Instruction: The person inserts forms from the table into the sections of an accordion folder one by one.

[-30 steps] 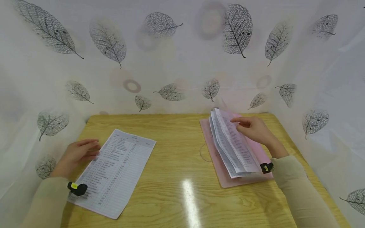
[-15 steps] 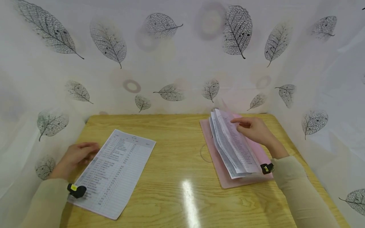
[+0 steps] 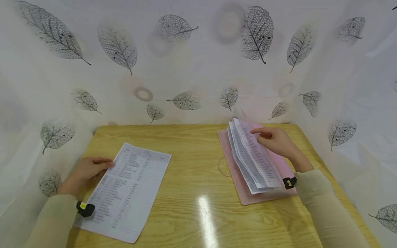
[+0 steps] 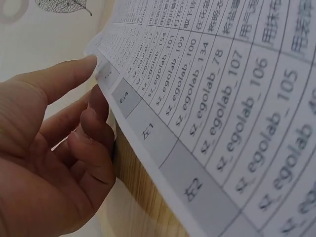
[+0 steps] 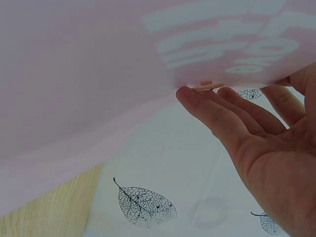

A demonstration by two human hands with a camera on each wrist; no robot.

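Note:
A printed sheet with a table of text lies slanted on the left of the table. My left hand pinches its left edge near the top; in the left wrist view the thumb lies over the edge and curled fingers are beneath, with that edge raised off the wood. On the right, a pink folder lies partly open, its printed pages standing tilted. My right hand grips the raised cover's edge. The right wrist view shows the pink cover with white lettering, fingertips at its edge and the thumb partly hidden.
The wooden table shows bare grain between sheet and folder, with a light reflection near the front. A thin loop of cord lies at the folder's left. A pale curtain with leaf prints surrounds the back and sides.
My left hand has moved slightly right, from beside the sheet to a pinch on its edge. The sheet has shifted a little towards the front right. My right hand and the folder stay put.

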